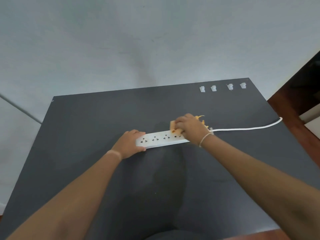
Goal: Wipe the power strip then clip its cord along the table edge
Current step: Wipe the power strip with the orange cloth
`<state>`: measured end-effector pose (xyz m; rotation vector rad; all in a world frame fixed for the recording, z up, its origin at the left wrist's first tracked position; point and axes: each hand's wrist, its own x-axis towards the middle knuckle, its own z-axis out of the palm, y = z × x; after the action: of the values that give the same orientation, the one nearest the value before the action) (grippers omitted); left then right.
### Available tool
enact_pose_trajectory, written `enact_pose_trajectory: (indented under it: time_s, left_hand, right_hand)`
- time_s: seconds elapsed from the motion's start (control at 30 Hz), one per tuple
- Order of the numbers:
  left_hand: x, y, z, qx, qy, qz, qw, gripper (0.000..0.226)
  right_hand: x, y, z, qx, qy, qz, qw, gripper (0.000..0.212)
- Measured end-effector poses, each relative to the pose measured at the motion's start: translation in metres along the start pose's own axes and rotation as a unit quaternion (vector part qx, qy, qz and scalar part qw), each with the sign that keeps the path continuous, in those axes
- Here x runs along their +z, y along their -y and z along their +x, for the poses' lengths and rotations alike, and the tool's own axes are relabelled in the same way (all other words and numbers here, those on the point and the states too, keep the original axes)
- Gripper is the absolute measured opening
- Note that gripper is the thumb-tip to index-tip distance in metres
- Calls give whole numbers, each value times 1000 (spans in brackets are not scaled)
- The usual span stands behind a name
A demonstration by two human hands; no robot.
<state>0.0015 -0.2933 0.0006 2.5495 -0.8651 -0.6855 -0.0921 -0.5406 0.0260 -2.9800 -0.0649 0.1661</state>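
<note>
Left hand [129, 144] is gripping the power strip's [161, 139] end on the desk [103, 118]; right hand [190, 129] is clasping an orange cloth [174, 128] against it. Four clips [223, 87] are sitting well apart, cord [245, 127] trailing right.

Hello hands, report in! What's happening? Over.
Left hand steadies power strip. Right hand rubs cloth on it. Cord loose, four clips empty.

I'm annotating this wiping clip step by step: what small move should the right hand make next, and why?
Probably slide the orange cloth leftward along the power strip. The right hand presses it at the cord end, the sockets toward the left hand lie uncovered, and that hand steadies the strip.
</note>
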Motion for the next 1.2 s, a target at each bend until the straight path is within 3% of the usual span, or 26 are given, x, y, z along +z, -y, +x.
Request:
enact_pose_trajectory:
  time_s: [0.1, 0.2, 0.33, 0.47, 0.67, 0.7, 0.8, 0.87, 0.93, 1.07, 1.1, 1.2]
  left_hand:
    - [-3, 0, 0, -8, 5, 7, 1000, 69]
    - [-2, 0, -2, -11, 1, 6, 1000, 68]
    - [-2, -2, -2, -15, 0, -2, 1000, 68]
    - [-2, -1, -1, -18, 1, -3, 1000, 69]
    - [-1, 0, -1, -20, 5, -4, 1000, 69]
    - [-1, 0, -1, -19, 3, -5, 1000, 69]
    - [0, 0, -1, -18, -2, -8, 1000, 69]
    - [0, 0, -1, -18, -2, -8, 1000, 69]
    - [-1, -1, -1, -18, -1, -4, 1000, 68]
    - [-3, -2, 0, -16, 7, 11, 1000, 68]
    - [-3, -2, 0, -17, 9, 12, 1000, 68]
    - [-2, -3, 1, -21, 8, 12, 1000, 68]
  right_hand:
    - [15, 28, -2, -77, 37, -2, 996, 37]
    - [10, -12, -26, -10, 37, -4, 999, 36]
    - [-10, -55, -37, 105, 69, -96, 987, 23]
    - [-7, -24, -20, 100, -19, -20, 995, 30]
    - [1, -13, -66, 82, 141, 72, 984, 16]
    - [0, -17, -70, 94, 123, 98, 983, 16]
    - [-4, -34, -62, 147, -55, 164, 974, 24]
    - [-5, -38, -51, 160, -116, 177, 964, 27]
    - [-7, -35, -45, 148, -78, 178, 970, 28]
    - [-11, -40, -53, 145, 89, 157, 973, 37]
    - [-13, -43, -55, 160, 85, 170, 969, 36]
    - [-15, -47, -55, 164, -59, 213, 962, 30]
